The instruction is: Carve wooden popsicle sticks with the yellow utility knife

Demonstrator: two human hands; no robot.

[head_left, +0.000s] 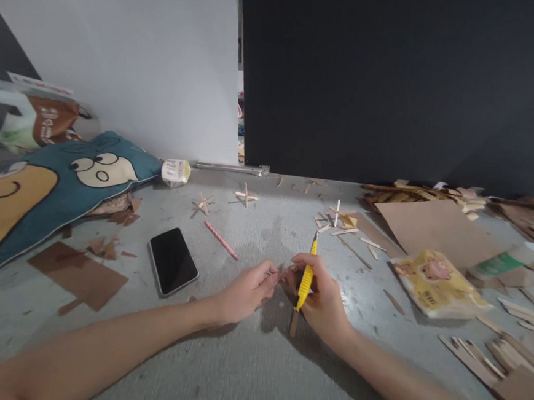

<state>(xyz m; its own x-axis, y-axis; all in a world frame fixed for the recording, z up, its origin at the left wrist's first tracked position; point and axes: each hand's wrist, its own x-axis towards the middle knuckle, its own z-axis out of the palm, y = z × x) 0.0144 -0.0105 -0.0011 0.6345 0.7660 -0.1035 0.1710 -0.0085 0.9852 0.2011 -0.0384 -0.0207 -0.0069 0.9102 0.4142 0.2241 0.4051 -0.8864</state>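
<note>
My right hand (322, 290) is closed around a yellow utility knife (305, 283), whose blade end points away from me. My left hand (251, 288) is closed too, its thumb and fingers pinched together just left of the right fingertips. Whatever lies in that pinch is too small to make out. Below the knife is a short brown strip (293, 323). Ahead on the grey surface stand small crossed-stick pieces (247, 196), and a pink pencil-like stick (221, 240) lies beyond my left hand.
A phone (173, 261) and brown card (78, 274) lie on the left, near a teal cushion (107, 172). On the right are a yellow wipes pack (440, 284), a green-and-white tube (509, 261), cardboard (435, 232) and wooden sticks (476, 361). A dark panel (396, 87) stands behind.
</note>
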